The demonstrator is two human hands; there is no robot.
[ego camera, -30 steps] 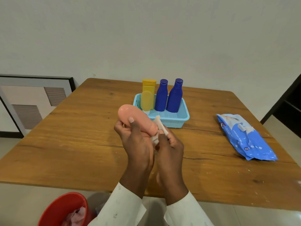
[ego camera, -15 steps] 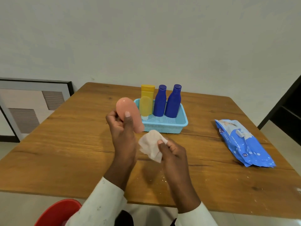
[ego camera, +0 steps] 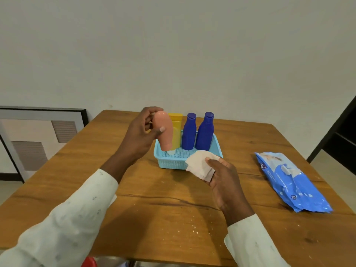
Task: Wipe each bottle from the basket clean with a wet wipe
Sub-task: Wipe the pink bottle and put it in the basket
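My left hand [ego camera: 141,132] grips a pink bottle [ego camera: 165,130] upside down, with its lower end inside the left part of the light blue basket [ego camera: 169,162]. Behind the pink bottle stands a yellow bottle [ego camera: 177,132], and two dark blue bottles [ego camera: 189,132] [ego camera: 205,132] stand to its right in the basket. My right hand [ego camera: 221,178] pinches a crumpled white wet wipe [ego camera: 201,164] just in front of the basket's right corner.
A blue pack of wet wipes [ego camera: 290,180] lies on the right side of the wooden table [ego camera: 163,209]. A framed picture [ego camera: 38,135] leans against the wall at the left. A red bin [ego camera: 89,263] peeks out below the table's near edge.
My left hand has carried the pink bottle away from the wipe and forward into the basket. My right hand, still holding the wipe, has moved a little to the right.
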